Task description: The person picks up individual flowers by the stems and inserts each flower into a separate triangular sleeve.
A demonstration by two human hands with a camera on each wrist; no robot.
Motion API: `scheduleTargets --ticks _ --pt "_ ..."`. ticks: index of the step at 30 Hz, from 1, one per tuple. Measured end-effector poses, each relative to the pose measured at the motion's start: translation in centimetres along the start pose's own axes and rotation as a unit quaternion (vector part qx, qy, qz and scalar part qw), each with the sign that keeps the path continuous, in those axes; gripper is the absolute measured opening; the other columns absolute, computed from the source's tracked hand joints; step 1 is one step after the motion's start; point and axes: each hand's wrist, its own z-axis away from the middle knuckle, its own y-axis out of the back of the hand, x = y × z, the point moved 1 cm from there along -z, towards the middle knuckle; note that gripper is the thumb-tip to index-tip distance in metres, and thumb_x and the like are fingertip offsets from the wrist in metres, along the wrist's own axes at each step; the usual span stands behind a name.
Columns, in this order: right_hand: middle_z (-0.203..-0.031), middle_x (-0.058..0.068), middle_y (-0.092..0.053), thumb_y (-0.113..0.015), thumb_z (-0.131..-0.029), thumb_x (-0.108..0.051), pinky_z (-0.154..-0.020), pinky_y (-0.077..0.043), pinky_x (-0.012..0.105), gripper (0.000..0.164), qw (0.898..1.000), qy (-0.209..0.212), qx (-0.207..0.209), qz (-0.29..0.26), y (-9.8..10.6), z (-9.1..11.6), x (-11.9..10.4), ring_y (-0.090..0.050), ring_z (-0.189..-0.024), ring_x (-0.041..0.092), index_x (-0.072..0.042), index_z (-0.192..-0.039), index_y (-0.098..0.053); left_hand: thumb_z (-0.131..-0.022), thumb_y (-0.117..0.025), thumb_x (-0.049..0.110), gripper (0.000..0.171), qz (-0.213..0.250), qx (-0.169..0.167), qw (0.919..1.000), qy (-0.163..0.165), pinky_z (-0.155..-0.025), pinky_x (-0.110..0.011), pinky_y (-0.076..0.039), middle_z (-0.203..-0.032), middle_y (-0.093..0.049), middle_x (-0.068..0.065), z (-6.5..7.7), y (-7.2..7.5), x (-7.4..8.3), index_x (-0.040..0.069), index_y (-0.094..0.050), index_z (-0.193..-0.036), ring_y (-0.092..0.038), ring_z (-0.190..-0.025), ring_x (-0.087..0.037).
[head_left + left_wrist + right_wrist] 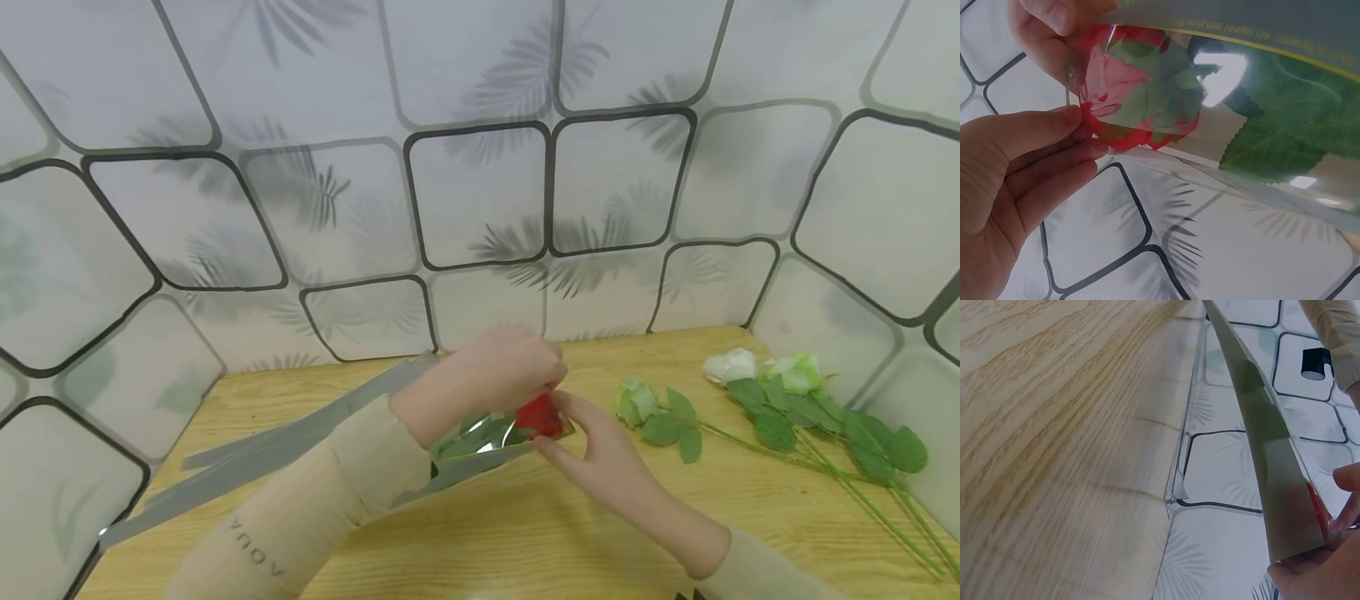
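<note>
A red artificial rose with green leaves lies inside a flower sleeve, clear on one face and grey on the other, with a gold line and small lettering along one edge. My left hand reaches over the sleeve and pinches its end beside the bloom. From the other side, my right hand holds the same end between thumb and fingers. In the right wrist view the sleeve's grey back is tilted up off the table, and most of the rose is hidden behind it.
Long grey wrapping sheets lie across the left of the wooden table. On the right lie a pale green rose, a white rose and another greenish rose, their stems crossing. Patterned wall covering rises behind.
</note>
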Motion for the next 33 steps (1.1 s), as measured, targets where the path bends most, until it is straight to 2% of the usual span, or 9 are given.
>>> scheduleTargets --ticks 9,15,17,20,22,26,29,31,33 --pt "-0.132 0.012 -0.075 -0.079 -0.095 -0.013 -0.104 -0.055 0.06 0.042 1.0 -0.028 -0.005 -0.009 0.2 -0.4 0.6 -0.07 -0.125 0.036 -0.004 -0.135 -0.07 -0.103 -0.07 0.018 0.011 -0.005 0.002 1.0 -0.002 -0.069 -0.027 -0.056 -0.096 -0.073 0.008 -0.4 -0.3 0.2 0.019 -0.077 -0.095 -0.066 -0.078 -0.015" --pt "-0.135 0.017 -0.073 -0.073 -0.099 -0.011 -0.106 -0.054 0.061 0.039 0.998 -0.046 -0.002 -0.039 0.3 -0.5 0.6 -0.067 -0.129 0.041 -0.001 -0.137 -0.068 -0.103 -0.069 0.014 0.012 0.003 0.0 1.0 -0.004 -0.068 -0.024 -0.053 -0.096 -0.071 0.007 -0.3 -0.3 0.2 0.019 -0.078 -0.096 -0.064 -0.077 -0.014" --pt "-0.135 0.017 -0.073 -0.071 -0.101 -0.011 -0.106 -0.055 0.061 0.038 0.997 -0.052 -0.001 -0.049 0.3 -0.5 0.6 -0.067 -0.129 0.042 -0.001 -0.137 -0.068 -0.104 -0.069 0.014 0.012 0.004 0.007 1.0 -0.003 -0.071 -0.024 -0.055 -0.099 -0.073 0.006 -0.2 -0.2 0.1 0.018 -0.078 -0.098 -0.067 -0.081 -0.014" --pt "-0.133 0.015 -0.074 -0.07 -0.102 -0.01 -0.106 -0.055 0.06 0.034 0.997 -0.049 0.009 -0.052 0.4 -0.7 0.6 -0.068 -0.128 0.04 -0.002 -0.135 -0.07 -0.104 -0.068 0.016 0.012 0.012 0.025 0.9996 0.004 -0.084 -0.028 -0.06 -0.11 -0.075 0.005 0.1 0.0 0.1 0.017 -0.078 -0.111 -0.073 -0.095 -0.015" --pt "-0.133 0.015 -0.075 -0.069 -0.102 -0.009 -0.106 -0.055 0.059 0.032 0.997 -0.047 0.015 -0.052 0.5 -0.7 0.6 -0.068 -0.128 0.039 -0.003 -0.134 -0.071 -0.104 -0.069 0.02 0.021 0.023 0.047 0.9985 0.017 -0.094 -0.031 -0.061 -0.122 -0.076 0.003 0.5 -0.1 0.0 0.016 -0.075 -0.124 -0.074 -0.109 -0.017" --pt "-0.135 0.018 -0.073 -0.069 -0.102 -0.009 -0.107 -0.053 0.061 0.035 0.998 -0.047 0.022 -0.041 0.7 -0.8 0.6 -0.067 -0.13 0.041 0.0 -0.135 -0.069 -0.103 -0.072 0.034 0.046 0.056 0.102 0.991 0.066 -0.104 -0.036 -0.059 -0.136 -0.072 -0.004 2.0 -0.9 -0.4 0.011 -0.065 -0.142 -0.071 -0.124 -0.021" --pt "-0.137 0.021 -0.071 -0.07 -0.101 -0.009 -0.108 -0.052 0.062 0.037 0.998 -0.05 0.024 -0.036 0.7 -0.8 0.8 -0.066 -0.131 0.043 0.003 -0.137 -0.068 -0.098 -0.075 0.047 0.063 0.092 0.133 0.9804 0.113 -0.1 -0.04 -0.061 -0.139 -0.071 -0.009 4.2 -2.1 -0.5 0.008 -0.062 -0.145 -0.072 -0.123 -0.026" --pt "-0.137 0.022 -0.071 -0.071 -0.101 -0.009 -0.107 -0.052 0.063 0.038 0.998 -0.053 0.027 -0.032 0.7 -0.8 0.9 -0.066 -0.13 0.043 0.004 -0.136 -0.068 -0.093 -0.079 0.053 0.074 0.114 0.137 0.9738 0.141 -0.099 -0.044 -0.062 -0.141 -0.07 -0.012 5.7 -3.2 -0.4 0.005 -0.06 -0.146 -0.072 -0.123 -0.03" --pt "-0.136 0.022 -0.071 -0.072 -0.1 -0.008 -0.107 -0.052 0.062 0.038 0.997 -0.058 0.029 -0.029 0.8 -0.9 1.0 -0.066 -0.13 0.043 0.004 -0.135 -0.068 -0.088 -0.082 0.058 0.084 0.135 0.121 0.9688 0.169 -0.094 -0.045 -0.063 -0.139 -0.07 -0.014 7.1 -4.7 -0.1 0.003 -0.058 -0.146 -0.073 -0.119 -0.031"
